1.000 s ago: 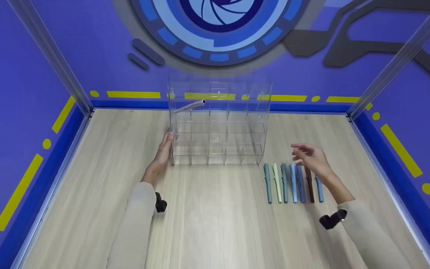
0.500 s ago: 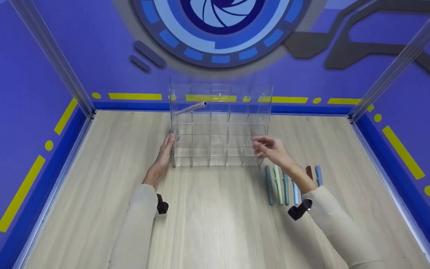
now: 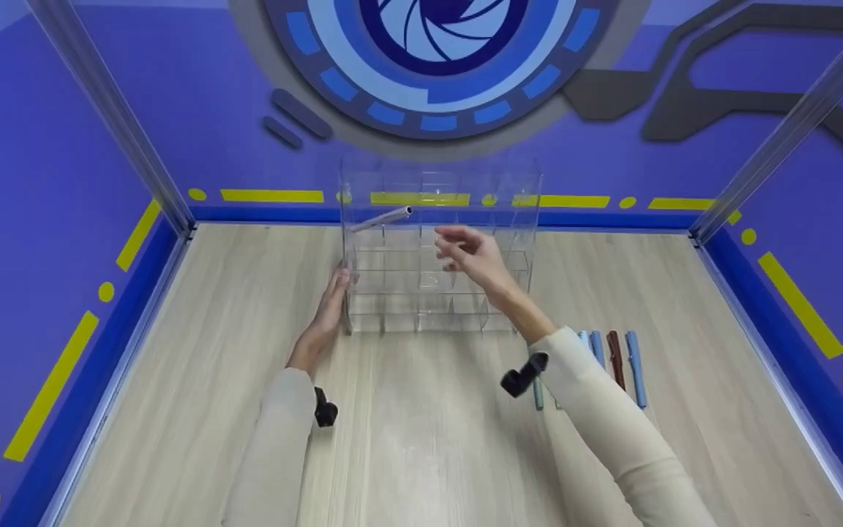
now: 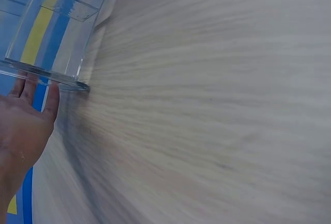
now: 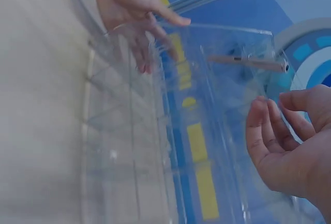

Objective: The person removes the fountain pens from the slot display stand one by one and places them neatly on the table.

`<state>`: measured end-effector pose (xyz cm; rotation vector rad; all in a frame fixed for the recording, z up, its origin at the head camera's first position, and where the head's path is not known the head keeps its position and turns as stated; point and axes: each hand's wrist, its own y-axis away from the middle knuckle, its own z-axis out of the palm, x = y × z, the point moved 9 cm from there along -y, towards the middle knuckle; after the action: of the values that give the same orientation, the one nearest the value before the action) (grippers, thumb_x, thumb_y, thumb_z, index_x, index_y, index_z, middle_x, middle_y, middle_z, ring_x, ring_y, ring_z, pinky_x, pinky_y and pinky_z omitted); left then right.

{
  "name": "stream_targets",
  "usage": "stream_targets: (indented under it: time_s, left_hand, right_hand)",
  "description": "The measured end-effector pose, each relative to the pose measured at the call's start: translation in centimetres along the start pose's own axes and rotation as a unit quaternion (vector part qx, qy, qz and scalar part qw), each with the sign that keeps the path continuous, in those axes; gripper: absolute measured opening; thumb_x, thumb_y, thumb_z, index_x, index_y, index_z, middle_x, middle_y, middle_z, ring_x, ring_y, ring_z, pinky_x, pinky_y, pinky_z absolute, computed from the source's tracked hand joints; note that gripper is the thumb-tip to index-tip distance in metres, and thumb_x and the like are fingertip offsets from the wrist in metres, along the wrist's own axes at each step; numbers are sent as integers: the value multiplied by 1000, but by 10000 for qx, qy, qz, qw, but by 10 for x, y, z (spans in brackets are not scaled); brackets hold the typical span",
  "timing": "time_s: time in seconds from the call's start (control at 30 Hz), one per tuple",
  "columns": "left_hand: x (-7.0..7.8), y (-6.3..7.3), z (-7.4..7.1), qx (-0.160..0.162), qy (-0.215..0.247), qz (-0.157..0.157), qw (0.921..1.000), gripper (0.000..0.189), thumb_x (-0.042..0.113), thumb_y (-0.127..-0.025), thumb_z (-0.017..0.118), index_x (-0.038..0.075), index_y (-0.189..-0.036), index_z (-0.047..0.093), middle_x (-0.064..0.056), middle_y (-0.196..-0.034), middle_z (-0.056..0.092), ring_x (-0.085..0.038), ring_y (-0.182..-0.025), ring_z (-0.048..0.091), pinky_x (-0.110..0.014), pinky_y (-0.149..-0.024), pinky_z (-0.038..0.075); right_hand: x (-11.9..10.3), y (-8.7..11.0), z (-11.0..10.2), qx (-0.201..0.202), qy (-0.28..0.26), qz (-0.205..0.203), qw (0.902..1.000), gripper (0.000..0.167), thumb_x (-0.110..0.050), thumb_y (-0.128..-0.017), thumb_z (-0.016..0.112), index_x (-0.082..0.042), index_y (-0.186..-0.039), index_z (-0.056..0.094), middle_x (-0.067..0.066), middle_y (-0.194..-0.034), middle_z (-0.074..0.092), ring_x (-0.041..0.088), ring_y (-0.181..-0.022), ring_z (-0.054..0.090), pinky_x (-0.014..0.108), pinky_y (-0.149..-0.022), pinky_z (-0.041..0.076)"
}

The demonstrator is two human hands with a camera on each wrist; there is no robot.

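Note:
A clear acrylic organizer (image 3: 436, 324) with rows of compartments stands upright toward the back. My left hand (image 3: 325, 311) touches its left side; in the left wrist view its fingers (image 4: 51, 102) reach straight to the clear wall. From an upper left compartment a pale pinkish pen (image 3: 381, 219) sticks out at a slant. My right hand (image 3: 474, 258) hangs in front of the organizer's middle, right of that pen. Its fingers (image 5: 257, 125) are loosely bent with nothing between them.
Several pens lie in a row at the right, among them a dark red one (image 3: 616, 359) and a blue one (image 3: 636, 369); my right sleeve (image 3: 612, 424) hides others. A blue patterned wall (image 3: 582, 168) rises close behind the organizer.
My right hand has moved left and up from over the row of pens to the front of the organizer. The left hand stays at the organizer's side.

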<state>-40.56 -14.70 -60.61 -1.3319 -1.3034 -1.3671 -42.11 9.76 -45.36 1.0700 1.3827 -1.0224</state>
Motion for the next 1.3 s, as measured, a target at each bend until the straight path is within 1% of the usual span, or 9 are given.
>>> stream_targets:
  time_s: [0.13,0.27,0.43,0.53,0.63,0.8,1.0,1.13,1.3]
  left_hand:
    - [2,2,0,135,-52,116,9998,72,56,-110,16,14,-166,2,-12,-173,8,-31,-161,-3,-56,-129,-5]
    - [-1,4,3,159,-18,36,9999,74,58,-109,17,14,-166,1,-12,-174,7,-31,-161,-3,-56,-129,-5]
    - [-2,7,6,234,28,19,9997,74,56,-109,17,11,-166,0,-13,-174,2,-32,-161,-3,-55,-129,-4]
    - [2,10,6,276,14,34,9996,72,51,-110,16,8,-165,-1,-17,-173,0,-34,-161,-4,-56,-129,-5]
    - [3,12,5,249,2,41,9997,72,51,-110,15,8,-165,-2,-17,-173,-2,-34,-161,-6,-57,-129,-5]
    - [0,8,4,209,-32,169,9996,73,53,-109,16,8,-165,1,-17,-173,4,-35,-161,-2,-57,-129,-3]
    - [2,4,4,163,-34,182,9997,73,52,-110,17,9,-165,-4,-15,-174,-3,-33,-161,-6,-56,-129,-6]
    - [2,2,2,157,-106,138,9997,73,53,-109,16,10,-165,-3,-14,-174,-2,-32,-161,-6,-56,-129,-6]
    - [1,1,-2,171,-144,104,9997,73,54,-109,16,10,-165,-2,-14,-174,0,-33,-161,-4,-57,-129,-5]
  right_hand:
    - [-11,-16,22,135,-424,-221,9988,45,-1,-98,65,-1,-142,56,15,-131,65,11,-96,67,42,-95,60]
    - [-12,-24,41,131,-745,-145,9970,55,0,-98,64,-5,-151,48,19,-147,55,10,-93,70,34,-89,62]
    - [-8,-28,61,25,-1015,20,9948,57,-3,-100,62,-7,-154,44,20,-146,56,11,-83,73,32,-84,63]
    - [-6,-33,72,-41,-1082,16,9941,49,-4,-102,60,-4,-149,49,20,-139,60,12,-83,73,31,-81,64]
    - [-3,-37,78,20,-1091,-39,9940,37,-3,-103,58,-2,-139,56,19,-132,64,12,-83,72,30,-77,64]
    - [0,-40,79,163,-1000,-103,9948,30,-4,-104,56,-1,-134,57,17,-134,64,13,-85,72,30,-74,64]
    - [-5,-40,73,271,-705,-202,9969,29,-7,-104,57,-3,-133,59,16,-132,67,20,-90,73,29,-72,63]
    - [-7,-41,66,437,-641,-263,9966,28,-7,-103,60,-3,-130,63,16,-129,70,23,-90,73,27,-70,62]
    - [-14,-38,60,509,-621,-352,9961,28,-7,-102,62,-2,-129,64,17,-125,71,16,-86,72,27,-71,62]
